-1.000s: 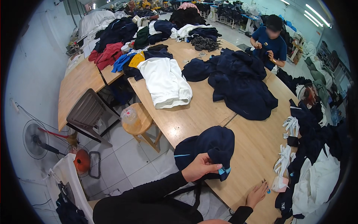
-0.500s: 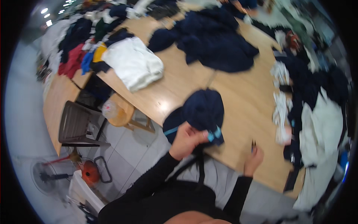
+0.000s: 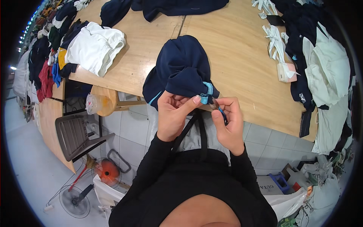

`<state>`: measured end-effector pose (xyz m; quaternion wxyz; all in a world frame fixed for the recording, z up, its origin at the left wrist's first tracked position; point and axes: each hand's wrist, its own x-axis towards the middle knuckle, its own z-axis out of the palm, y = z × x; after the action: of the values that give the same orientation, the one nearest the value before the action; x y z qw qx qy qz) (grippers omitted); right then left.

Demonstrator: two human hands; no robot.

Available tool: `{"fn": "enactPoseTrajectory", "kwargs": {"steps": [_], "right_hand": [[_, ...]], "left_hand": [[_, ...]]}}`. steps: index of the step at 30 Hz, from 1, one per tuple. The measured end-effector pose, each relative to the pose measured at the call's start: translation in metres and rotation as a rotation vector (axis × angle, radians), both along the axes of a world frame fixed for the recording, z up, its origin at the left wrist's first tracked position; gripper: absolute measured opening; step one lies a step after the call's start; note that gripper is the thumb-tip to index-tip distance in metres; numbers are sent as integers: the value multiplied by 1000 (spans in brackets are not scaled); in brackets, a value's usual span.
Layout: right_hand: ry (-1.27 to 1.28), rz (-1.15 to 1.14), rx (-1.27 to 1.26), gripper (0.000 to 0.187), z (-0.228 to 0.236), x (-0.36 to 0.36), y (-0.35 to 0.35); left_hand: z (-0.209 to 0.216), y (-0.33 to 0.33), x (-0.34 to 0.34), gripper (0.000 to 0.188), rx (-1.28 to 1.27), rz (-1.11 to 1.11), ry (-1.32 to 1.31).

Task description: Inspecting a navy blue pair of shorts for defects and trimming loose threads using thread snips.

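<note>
A navy garment [image 3: 181,62] with light blue trim [image 3: 204,99] lies bunched at the table's front edge, part of it hanging over. My left hand [image 3: 173,113] is closed on its near edge, the thumb pressing just beside the trim. Close by on the right, my right hand [image 3: 230,121] grips small thread snips [image 3: 215,104] with a blue handle. Their blades point at the trimmed edge; whether they touch the cloth I cannot tell.
On the wooden table [image 3: 242,72] lie a folded white garment [image 3: 96,47] at left and more navy cloth [image 3: 185,7] at the far side. White strips [image 3: 275,43] and pale garments [image 3: 327,64] line the right. A stool [image 3: 104,100], chair [image 3: 72,134] and fan [image 3: 75,201] stand at left.
My right hand has come left and up with the snips, from over the table to the garment's trimmed edge. My left hand still holds the garment. The view has tilted downward.
</note>
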<state>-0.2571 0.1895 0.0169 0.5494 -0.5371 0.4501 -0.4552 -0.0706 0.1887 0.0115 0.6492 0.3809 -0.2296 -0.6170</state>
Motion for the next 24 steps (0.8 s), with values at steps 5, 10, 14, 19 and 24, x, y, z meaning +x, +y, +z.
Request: {"fn": "enactPoseTrajectory", "kwargs": {"steps": [5,10,14,19,24], "right_hand": [[6,22,-102,30,11,5,-9],[34,-5,-91,27,14,3,-13],[85,-24,-144,25,14,0,-13],[85,-44,-185,26,16,0,-13],[136,-17,-195,26,19,-4,-13]], "left_hand": [[7,7,2,40,-5,-48,-3],[12,7,5,43,-2,-71,21],[16,7,7,46,13,-117,-9],[21,6,5,46,-3,-126,-44],[22,8,6,46,-7,-122,-95]]}}
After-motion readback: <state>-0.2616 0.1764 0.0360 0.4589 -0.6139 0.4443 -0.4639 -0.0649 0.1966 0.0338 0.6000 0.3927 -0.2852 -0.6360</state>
